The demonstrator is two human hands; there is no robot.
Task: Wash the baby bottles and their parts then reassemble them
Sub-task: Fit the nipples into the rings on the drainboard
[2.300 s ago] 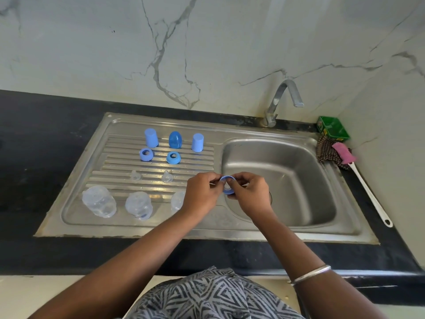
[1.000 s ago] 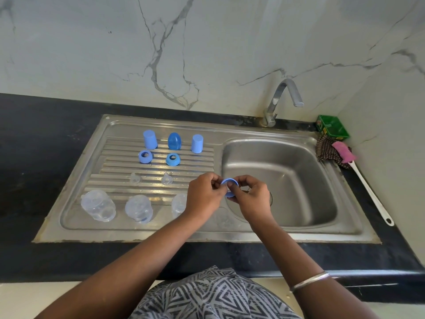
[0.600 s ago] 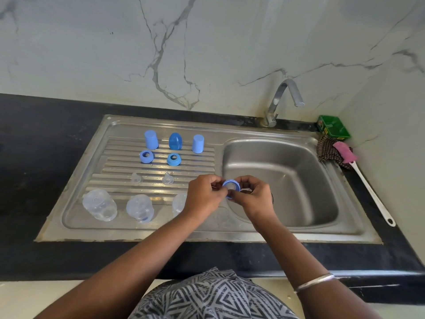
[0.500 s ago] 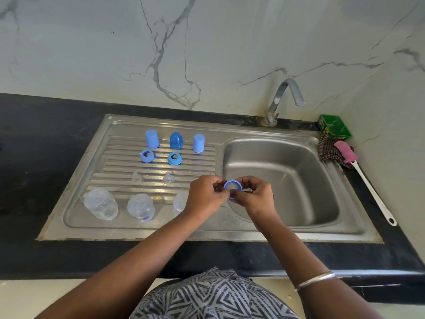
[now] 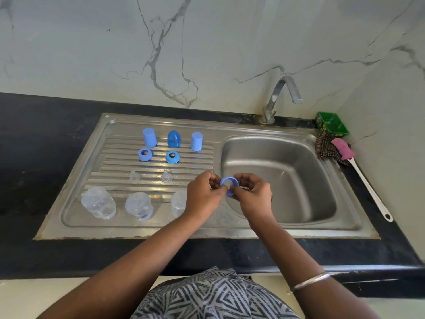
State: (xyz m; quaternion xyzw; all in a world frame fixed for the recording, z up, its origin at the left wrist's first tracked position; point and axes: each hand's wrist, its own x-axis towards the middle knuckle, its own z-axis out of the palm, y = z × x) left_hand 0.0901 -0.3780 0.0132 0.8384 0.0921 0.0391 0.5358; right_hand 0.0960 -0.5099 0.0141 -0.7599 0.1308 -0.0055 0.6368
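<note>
Bottles [image 5: 99, 203] come first as the largest pieces: three clear plastic bodies stand in a row on the sink's drainboard [image 5: 76, 180], all to the left of the working grip, the nearest one [image 5: 179, 201] partly hidden behind the left wrist. They look light, hollow and stiff, likely wet and slick, so each is best taken around its middle with a full wrap of the fingers.

Farther from the grip, toward the wall, stand three blue caps [image 5: 149, 137], rigid and easy to lift by their sides. Just nearer than those lie two blue collar rings [image 5: 145, 154], stiff, light and best held by the outer rim. Between those rings and the bottles sit two clear teats [image 5: 134, 176], soft and floppy by the look of them, nearly invisible against the steel; I would take them at the thick base flange, not at the thin tip.

Smallest of the concerns is the piece in hand: a third blue collar ring [image 5: 228, 184], held over the edge between drainboard and basin. The left hand [image 5: 203, 194] pinches its left rim with curled fingertips, and the right hand [image 5: 253, 196] pinches the right rim likewise. Something pale shows inside the ring, probably a teat being seated, though I cannot tell for sure. Pulling soft silicone through a stiff ring wants even pressure around the flange.
</note>
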